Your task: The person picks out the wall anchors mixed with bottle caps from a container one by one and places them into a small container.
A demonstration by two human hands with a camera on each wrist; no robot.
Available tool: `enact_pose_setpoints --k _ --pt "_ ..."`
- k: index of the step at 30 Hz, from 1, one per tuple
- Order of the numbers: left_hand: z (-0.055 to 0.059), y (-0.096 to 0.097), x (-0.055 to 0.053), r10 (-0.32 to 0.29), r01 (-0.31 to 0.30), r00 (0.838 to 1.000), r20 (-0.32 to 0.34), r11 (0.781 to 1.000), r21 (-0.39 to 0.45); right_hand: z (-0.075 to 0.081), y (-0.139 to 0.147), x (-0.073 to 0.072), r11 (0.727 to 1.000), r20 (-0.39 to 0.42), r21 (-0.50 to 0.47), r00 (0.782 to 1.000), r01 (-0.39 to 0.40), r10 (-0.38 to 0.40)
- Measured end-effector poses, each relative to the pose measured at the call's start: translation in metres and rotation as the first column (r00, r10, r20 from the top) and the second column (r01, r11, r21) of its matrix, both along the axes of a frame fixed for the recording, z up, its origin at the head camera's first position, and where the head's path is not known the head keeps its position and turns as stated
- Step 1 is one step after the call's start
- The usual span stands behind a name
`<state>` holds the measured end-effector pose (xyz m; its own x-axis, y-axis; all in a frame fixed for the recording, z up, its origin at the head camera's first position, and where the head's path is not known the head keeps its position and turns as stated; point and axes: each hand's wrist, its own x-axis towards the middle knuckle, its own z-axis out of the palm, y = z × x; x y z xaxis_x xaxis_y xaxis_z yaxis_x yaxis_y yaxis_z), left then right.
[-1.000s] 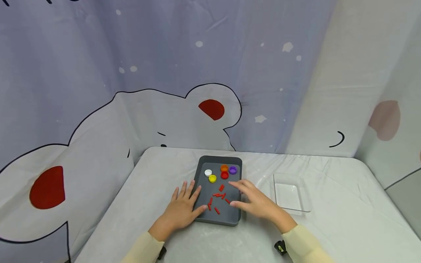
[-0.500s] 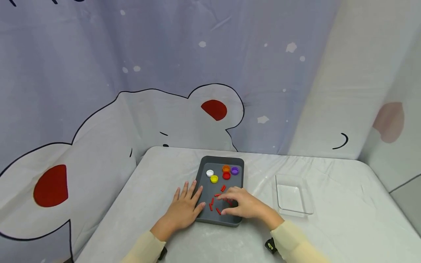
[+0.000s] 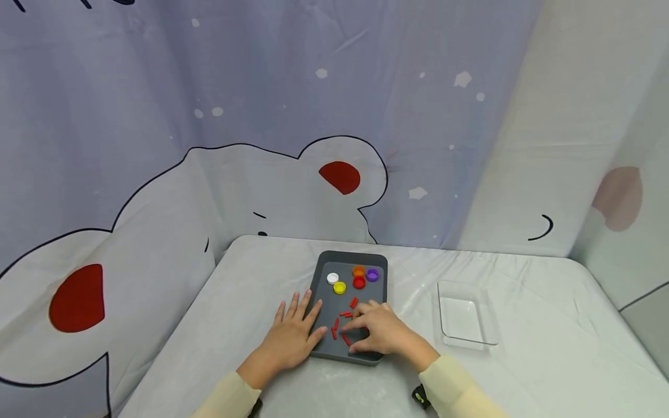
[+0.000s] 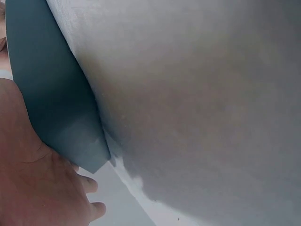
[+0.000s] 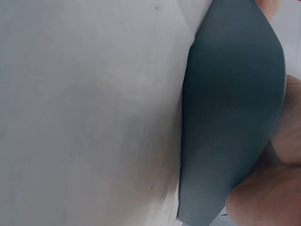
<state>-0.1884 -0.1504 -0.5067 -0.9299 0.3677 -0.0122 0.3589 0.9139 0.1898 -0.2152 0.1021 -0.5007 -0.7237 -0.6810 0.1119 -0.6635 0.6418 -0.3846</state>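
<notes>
Several small red sticks point(image 3: 337, 323) lie scattered in the front half of a dark grey tray point(image 3: 328, 303). My left hand point(image 3: 289, 337) rests with spread, straight fingers along the tray's left rim, its thumb at the front left. Over the right side of the tray, my right hand point(image 3: 378, 330) reaches low. Its thumb and forefinger are apart, with one red stick point(image 3: 346, 340) lying between their tips. That hand partly covers other sticks. Both wrist views show mostly the tray's outer wall point(image 4: 56, 94) and hide the fingertips' work.
At the tray's back sit small round caps: white point(image 3: 332, 278), yellow point(image 3: 340, 288), orange point(image 3: 358, 271), red point(image 3: 359, 282) and purple point(image 3: 372, 275). A clear rectangular container point(image 3: 465, 316) stands right of the tray on the white-covered table point(image 3: 549, 348). A printed curtain point(image 3: 261, 87) hangs behind.
My right hand has moved left and toward the front of the tray, lowering over the red sticks. The left hand stays on the left rim. The camera view has shifted slightly.
</notes>
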Motion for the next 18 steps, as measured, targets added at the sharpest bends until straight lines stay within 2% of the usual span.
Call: enact_pose_setpoints --k 8,18 --pt "-0.0011 -0.0011 -0.0006 -0.005 0.005 1.0 -0.004 1.0 0.0 0.0023 -0.0077 0.0026 0.994 -0.034 0.089 0.997 0.067 -0.064" --pt "-0.0048 -0.0022 -0.0017 0.002 -0.002 1.0 -0.001 1.0 -0.007 -0.0015 -0.0103 0.0041 0.992 -0.059 0.079 0.994 0.096 -0.092"
